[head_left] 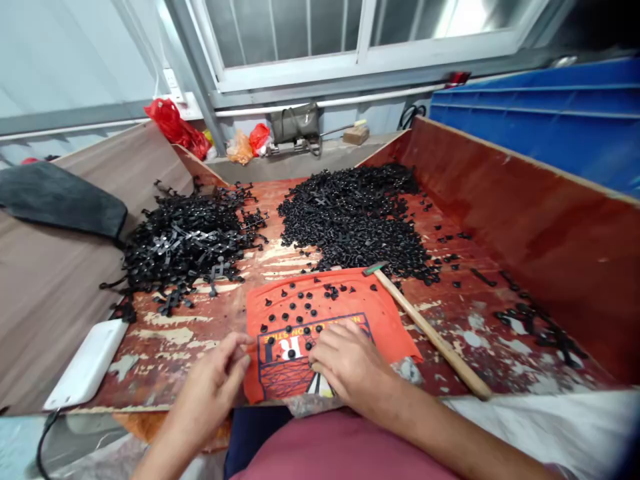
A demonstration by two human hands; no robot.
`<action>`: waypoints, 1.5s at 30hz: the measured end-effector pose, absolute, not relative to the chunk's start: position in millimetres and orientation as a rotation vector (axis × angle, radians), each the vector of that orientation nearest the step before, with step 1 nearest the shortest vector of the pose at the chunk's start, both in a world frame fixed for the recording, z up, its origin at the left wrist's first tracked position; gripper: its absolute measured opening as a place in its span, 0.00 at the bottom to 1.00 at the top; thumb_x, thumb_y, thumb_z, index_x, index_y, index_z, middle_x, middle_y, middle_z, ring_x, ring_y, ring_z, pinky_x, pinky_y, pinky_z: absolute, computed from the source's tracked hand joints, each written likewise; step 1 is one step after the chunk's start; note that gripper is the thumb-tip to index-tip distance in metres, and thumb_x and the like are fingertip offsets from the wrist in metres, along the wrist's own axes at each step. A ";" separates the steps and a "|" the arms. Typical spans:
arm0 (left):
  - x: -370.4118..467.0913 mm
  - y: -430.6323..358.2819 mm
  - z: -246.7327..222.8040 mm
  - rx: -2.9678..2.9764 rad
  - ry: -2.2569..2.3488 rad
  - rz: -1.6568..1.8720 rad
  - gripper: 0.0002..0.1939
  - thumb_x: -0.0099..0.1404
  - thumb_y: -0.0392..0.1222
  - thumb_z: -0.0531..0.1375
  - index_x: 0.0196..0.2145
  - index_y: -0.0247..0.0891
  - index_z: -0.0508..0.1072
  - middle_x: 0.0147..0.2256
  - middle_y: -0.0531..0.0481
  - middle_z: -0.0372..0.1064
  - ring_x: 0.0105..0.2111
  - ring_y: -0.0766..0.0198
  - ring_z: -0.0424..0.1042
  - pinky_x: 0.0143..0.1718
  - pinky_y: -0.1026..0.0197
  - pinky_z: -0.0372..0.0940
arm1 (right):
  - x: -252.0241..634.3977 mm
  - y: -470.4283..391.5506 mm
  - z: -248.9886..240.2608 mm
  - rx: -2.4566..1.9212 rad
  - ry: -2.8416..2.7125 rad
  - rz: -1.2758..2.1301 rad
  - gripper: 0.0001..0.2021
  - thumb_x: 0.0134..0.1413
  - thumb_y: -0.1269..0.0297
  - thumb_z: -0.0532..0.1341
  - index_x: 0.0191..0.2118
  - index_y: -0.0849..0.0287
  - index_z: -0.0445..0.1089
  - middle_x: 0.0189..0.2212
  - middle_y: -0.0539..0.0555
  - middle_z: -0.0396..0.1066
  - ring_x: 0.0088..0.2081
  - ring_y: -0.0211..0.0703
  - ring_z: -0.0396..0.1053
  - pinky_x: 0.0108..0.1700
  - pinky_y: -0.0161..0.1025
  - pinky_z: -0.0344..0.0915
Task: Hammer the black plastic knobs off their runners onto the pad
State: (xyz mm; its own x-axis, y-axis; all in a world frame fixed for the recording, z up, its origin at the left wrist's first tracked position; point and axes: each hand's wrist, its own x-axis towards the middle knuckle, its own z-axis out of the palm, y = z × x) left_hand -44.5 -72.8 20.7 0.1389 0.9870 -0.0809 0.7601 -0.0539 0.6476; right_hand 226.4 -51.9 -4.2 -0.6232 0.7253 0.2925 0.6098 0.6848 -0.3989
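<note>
An orange printed cloth lies at the front of the worn red board, with several small black round pieces spread over it. My left hand is at the cloth's left edge, fingers curled with a gap between thumb and forefinger, and nothing shows in it. Over the middle of the cloth, my right hand has its fingers bent down and pressed together beside a black piece; what they hold, if anything, is hidden. A hammer with a wooden handle rests across the cloth's right edge.
Black linked parts are heaped at the left, small black pieces at the centre back. A white power bank lies front left. Wooden side boards flank the work surface; a blue crate stands behind the right one.
</note>
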 end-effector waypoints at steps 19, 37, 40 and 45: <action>-11.4 -97.8 -10.0 2.324 1.459 0.479 0.05 0.68 0.41 0.57 0.36 0.41 0.72 0.32 0.48 0.69 0.34 0.59 0.68 0.35 0.59 0.63 | 243.3 -70.8 -12.1 -0.935 -2.602 0.549 0.02 0.59 0.71 0.62 0.36 0.57 0.70 0.34 0.52 0.68 0.39 0.45 0.62 0.45 0.42 0.58; -25.9 -81.0 1.2 2.446 1.229 0.608 0.05 0.67 0.39 0.58 0.40 0.46 0.73 0.32 0.53 0.74 0.33 0.63 0.74 0.35 0.64 0.67 | 299.3 38.0 -23.9 -1.356 -2.371 0.218 0.08 0.61 0.77 0.59 0.37 0.59 0.73 0.35 0.54 0.73 0.40 0.45 0.67 0.46 0.41 0.60; -36.0 -59.9 20.6 2.390 1.430 0.639 0.07 0.68 0.43 0.58 0.42 0.46 0.74 0.34 0.53 0.75 0.35 0.62 0.74 0.37 0.63 0.67 | 301.6 37.0 -33.9 -1.376 -2.381 0.207 0.08 0.61 0.77 0.58 0.35 0.59 0.72 0.33 0.54 0.71 0.38 0.46 0.66 0.45 0.42 0.59; -48.5 -50.4 21.2 2.253 1.603 0.593 0.07 0.67 0.46 0.58 0.38 0.44 0.75 0.36 0.52 0.76 0.37 0.60 0.74 0.39 0.60 0.66 | 313.0 24.7 -32.8 -1.403 -2.353 0.249 0.12 0.59 0.79 0.56 0.29 0.57 0.70 0.29 0.54 0.67 0.35 0.46 0.64 0.41 0.41 0.59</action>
State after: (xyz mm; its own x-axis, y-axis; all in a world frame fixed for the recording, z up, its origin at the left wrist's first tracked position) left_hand -48.5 -50.4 21.2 0.2876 0.9457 0.1514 0.8163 -0.3247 0.4777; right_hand 313.0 24.7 -32.8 -0.4237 0.8742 0.2370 0.8051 0.4834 -0.3437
